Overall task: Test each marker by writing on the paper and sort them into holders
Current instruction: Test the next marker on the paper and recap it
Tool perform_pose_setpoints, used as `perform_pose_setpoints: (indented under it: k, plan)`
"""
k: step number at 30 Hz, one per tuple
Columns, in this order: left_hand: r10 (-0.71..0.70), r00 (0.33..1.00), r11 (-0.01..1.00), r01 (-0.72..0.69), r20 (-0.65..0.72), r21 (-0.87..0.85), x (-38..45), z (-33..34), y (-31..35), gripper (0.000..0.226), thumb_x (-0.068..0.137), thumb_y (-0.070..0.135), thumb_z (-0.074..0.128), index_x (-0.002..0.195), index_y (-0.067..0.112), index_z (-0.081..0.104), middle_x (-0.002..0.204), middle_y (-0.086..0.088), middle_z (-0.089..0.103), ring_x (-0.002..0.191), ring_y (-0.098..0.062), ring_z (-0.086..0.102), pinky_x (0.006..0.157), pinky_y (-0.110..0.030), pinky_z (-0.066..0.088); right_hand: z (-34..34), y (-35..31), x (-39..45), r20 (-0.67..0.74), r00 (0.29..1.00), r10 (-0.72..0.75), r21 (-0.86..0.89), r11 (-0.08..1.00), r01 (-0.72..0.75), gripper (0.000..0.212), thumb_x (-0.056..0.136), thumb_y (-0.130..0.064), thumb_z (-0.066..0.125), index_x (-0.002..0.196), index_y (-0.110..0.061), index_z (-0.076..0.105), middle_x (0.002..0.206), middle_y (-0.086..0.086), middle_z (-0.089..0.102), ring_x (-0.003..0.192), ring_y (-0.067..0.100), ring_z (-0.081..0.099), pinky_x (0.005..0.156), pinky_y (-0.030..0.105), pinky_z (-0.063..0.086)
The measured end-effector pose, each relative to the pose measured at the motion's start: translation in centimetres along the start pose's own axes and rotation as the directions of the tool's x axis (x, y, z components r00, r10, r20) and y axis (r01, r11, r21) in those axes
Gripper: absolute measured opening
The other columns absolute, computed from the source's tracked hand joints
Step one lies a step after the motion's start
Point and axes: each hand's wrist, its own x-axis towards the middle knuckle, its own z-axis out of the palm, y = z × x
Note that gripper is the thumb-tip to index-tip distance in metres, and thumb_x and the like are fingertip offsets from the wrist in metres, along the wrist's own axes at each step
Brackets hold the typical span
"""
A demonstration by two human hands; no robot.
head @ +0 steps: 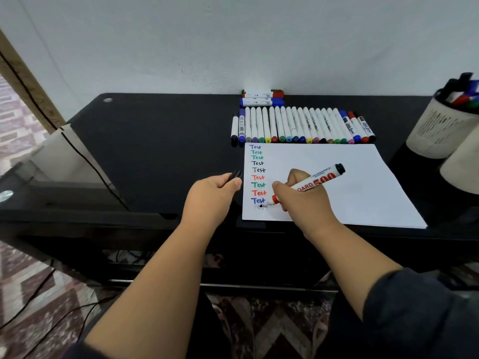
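A glossy black desk point(155, 141) against a plain white wall point(233, 35), with a patterned carpet point(39, 294) below.

At centre right, a white paper sheet point(337, 182) lists coloured "Test" words. The right hand point(303, 198) grips a white whiteboard marker point(311, 182), tip on the paper's lower left. The left hand point(210, 195) pinches a black cap point(235, 174). A row of white markers point(300, 125) lies above the paper; pale mesh holders point(438, 130) stand at far right.

Uncapped white marker point(315, 180) tilted, black tip on paper point(337, 182).
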Motion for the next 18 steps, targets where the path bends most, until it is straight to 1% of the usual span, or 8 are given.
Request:
perform_pose_setpoints:
  k: [2, 4, 9, 11, 13, 15, 18]
  plan:
    - [-0.008, 1.0, 1.0, 0.008, -0.009, -0.005, 0.12, -0.07, -0.12, 0.027, 0.094, 0.036, 0.051, 0.115, 0.026, 0.067, 0.077, 0.021, 0.055, 0.068, -0.002, 0.051, 0.053, -0.018, 0.037, 0.32, 0.02, -0.02, 0.032, 0.999, -0.008, -0.02, 1.0, 0.008, 0.033, 0.087, -0.011, 0.058, 0.063, -0.013, 0.036, 0.052, -0.006, 0.05, 0.049, -0.005, 0.052, 0.043, 0.008, 0.034]
    - [-0.006, 1.0, 1.0, 0.006, -0.016, -0.012, 0.22, -0.14, -0.26, 0.027, 0.094, 0.037, 0.052, 0.114, 0.026, 0.067, 0.074, 0.02, 0.054, 0.066, -0.002, 0.052, 0.053, -0.018, 0.04, 0.55, 0.18, 0.0, 0.062, 0.998, -0.006, -0.034, 0.999, 0.008, 0.034, 0.089, -0.012, 0.057, 0.063, -0.013, 0.035, 0.052, -0.01, 0.05, 0.044, -0.013, 0.049, 0.041, 0.006, 0.033]
    - [0.011, 1.0, 1.0, -0.011, -0.018, -0.028, 0.37, -0.05, -0.33, 0.026, 0.094, 0.037, 0.052, 0.112, 0.027, 0.068, 0.074, 0.016, 0.06, 0.055, -0.004, 0.05, 0.048, -0.017, 0.04, 0.8, 0.56, 0.01, 0.086, 0.996, -0.015, -0.04, 0.999, 0.018, 0.034, 0.089, -0.012, 0.057, 0.064, -0.012, 0.034, 0.041, -0.016, 0.05, 0.045, -0.012, 0.049, 0.042, 0.007, 0.033]
    - [0.02, 1.0, 0.999, -0.02, -0.018, -0.035, 0.35, 0.01, -0.34, 0.026, 0.094, 0.037, 0.052, 0.111, 0.026, 0.068, 0.074, 0.015, 0.061, 0.053, -0.004, 0.049, 0.046, -0.015, 0.038, 0.92, 0.47, 0.01, 0.09, 0.996, -0.018, -0.063, 0.998, 0.024, 0.033, 0.09, -0.015, 0.058, 0.065, -0.012, 0.036, 0.046, -0.015, 0.054, 0.052, -0.006, 0.053, 0.047, 0.01, 0.036]
    - [0.024, 1.0, 0.999, -0.025, -0.019, -0.033, 0.35, 0.03, -0.35, 0.026, 0.094, 0.037, 0.052, 0.112, 0.026, 0.068, 0.075, 0.015, 0.061, 0.056, -0.004, 0.05, 0.047, -0.015, 0.038, 1.04, 0.4, 0.04, 0.095, 0.995, -0.022, -0.109, 0.994, 0.032, 0.032, 0.09, -0.021, 0.06, 0.067, -0.012, 0.039, 0.058, -0.013, 0.055, 0.058, 0.001, 0.054, 0.052, 0.012, 0.04]
    - [0.023, 1.0, 0.999, -0.023, -0.02, -0.027, 0.38, 0.02, -0.36, 0.026, 0.094, 0.037, 0.051, 0.112, 0.027, 0.068, 0.074, 0.017, 0.058, 0.059, -0.004, 0.05, 0.049, -0.015, 0.038, 1.03, 0.39, 0.07, 0.098, 0.995, -0.028, -0.132, 0.99, 0.041, 0.031, 0.09, -0.021, 0.06, 0.068, -0.012, 0.04, 0.06, -0.014, 0.054, 0.056, 0.0, 0.053, 0.05, 0.01, 0.04]
    - [0.008, 1.0, 1.0, -0.009, -0.017, -0.03, 0.47, 0.02, -0.43, 0.026, 0.094, 0.037, 0.051, 0.112, 0.027, 0.067, 0.068, 0.019, 0.052, 0.058, -0.001, 0.047, 0.05, -0.013, 0.038, 0.88, 0.5, 0.15, 0.093, 0.995, -0.03, -0.112, 0.993, 0.041, 0.03, 0.089, -0.011, 0.057, 0.067, -0.01, 0.037, 0.047, -0.012, 0.05, 0.046, -0.012, 0.05, 0.043, 0.006, 0.033]
